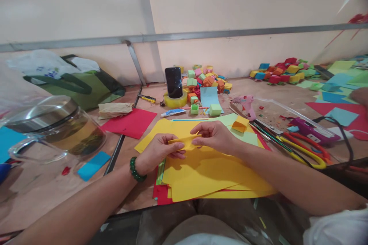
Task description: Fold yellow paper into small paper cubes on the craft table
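Observation:
My left hand [161,151], with a green bead bracelet at the wrist, pinches the left end of a small folded yellow paper [187,143]. The fingers of my right hand [212,136] close on its right end. Both hands hold the piece just above a stack of yellow sheets [207,172]. An orange-yellow paper box [240,123] rests on the sheets, right of my right hand. Beyond the stack are a light green paper box [215,110] and a smaller open green one [194,109].
A glass teapot [83,134] and green bag [83,88] stand left. A phone [174,82] stands on a tape roll [175,100], near piled paper boxes [208,81]. Pink glue gun [246,106], scissors [304,149] and purple glue gun [316,131] lie right. A person's hand [359,95] shows far right.

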The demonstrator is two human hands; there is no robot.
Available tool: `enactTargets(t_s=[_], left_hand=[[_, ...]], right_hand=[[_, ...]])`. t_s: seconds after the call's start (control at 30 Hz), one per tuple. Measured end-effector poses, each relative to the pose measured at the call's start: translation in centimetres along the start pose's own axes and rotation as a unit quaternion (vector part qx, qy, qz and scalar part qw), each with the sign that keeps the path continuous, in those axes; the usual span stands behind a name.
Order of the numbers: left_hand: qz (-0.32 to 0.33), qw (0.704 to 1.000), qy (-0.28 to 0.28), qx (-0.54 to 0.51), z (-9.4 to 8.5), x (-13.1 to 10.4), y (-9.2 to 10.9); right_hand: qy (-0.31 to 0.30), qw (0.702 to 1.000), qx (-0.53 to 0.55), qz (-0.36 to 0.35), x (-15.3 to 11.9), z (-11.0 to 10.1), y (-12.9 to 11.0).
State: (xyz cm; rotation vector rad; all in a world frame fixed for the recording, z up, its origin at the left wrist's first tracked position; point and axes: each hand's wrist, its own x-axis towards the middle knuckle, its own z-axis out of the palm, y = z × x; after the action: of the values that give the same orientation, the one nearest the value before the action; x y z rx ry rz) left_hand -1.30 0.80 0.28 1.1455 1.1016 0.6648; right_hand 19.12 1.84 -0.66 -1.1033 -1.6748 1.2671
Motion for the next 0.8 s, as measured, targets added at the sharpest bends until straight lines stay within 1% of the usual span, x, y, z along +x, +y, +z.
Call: enactTargets(t_s=[0.07,0.13,0.27,0.37,0.47,0.57,0.63,0.7,0.73,0.8], left_hand=[[0.006,1.0,-0.004,0.005,-0.1,0.0,-0.1],[0.012,1.0,-0.012,0.012,-0.2,0.0,-0.2],[0.026,0.997,-0.049,0.054,-0.2,-0.1,-0.5],[0.063,0.991,-0.069,0.091,0.1,-0.3,-0.8],[0.123,0.979,-0.054,0.154,0.4,-0.6,-0.9],[0.191,0.95,-0.013,0.247,0.6,-1.0,-0.9],[0.217,0.936,0.007,0.277,0.7,-1.1,-0.9],[0.216,0.943,0.01,0.251,0.8,-1.1,-0.9],[0.202,0.954,0.002,0.223,0.8,-1.0,-0.8],[0.152,0.976,-0.019,0.153,0.7,-0.8,-0.7]], right_hand=[[0.015,1.0,-0.024,-0.008,-0.1,0.0,0.0],[0.011,0.999,-0.036,-0.008,-0.1,0.0,0.0],[-0.042,0.998,-0.045,-0.008,-0.3,0.1,-0.2],[-0.07,0.996,-0.05,-0.019,-0.5,0.5,-0.2],[-0.08,0.993,-0.075,-0.035,-0.7,0.9,-0.3],[-0.1,0.992,-0.072,-0.039,-0.9,1.1,-0.5],[-0.1,0.991,-0.073,-0.046,-0.9,1.0,-0.6],[-0.073,0.989,-0.105,-0.068,-0.9,0.9,-0.7],[-0.053,0.987,-0.127,-0.082,-0.9,0.9,-0.7],[-0.021,0.981,-0.157,-0.109,-0.9,0.7,-0.6]])
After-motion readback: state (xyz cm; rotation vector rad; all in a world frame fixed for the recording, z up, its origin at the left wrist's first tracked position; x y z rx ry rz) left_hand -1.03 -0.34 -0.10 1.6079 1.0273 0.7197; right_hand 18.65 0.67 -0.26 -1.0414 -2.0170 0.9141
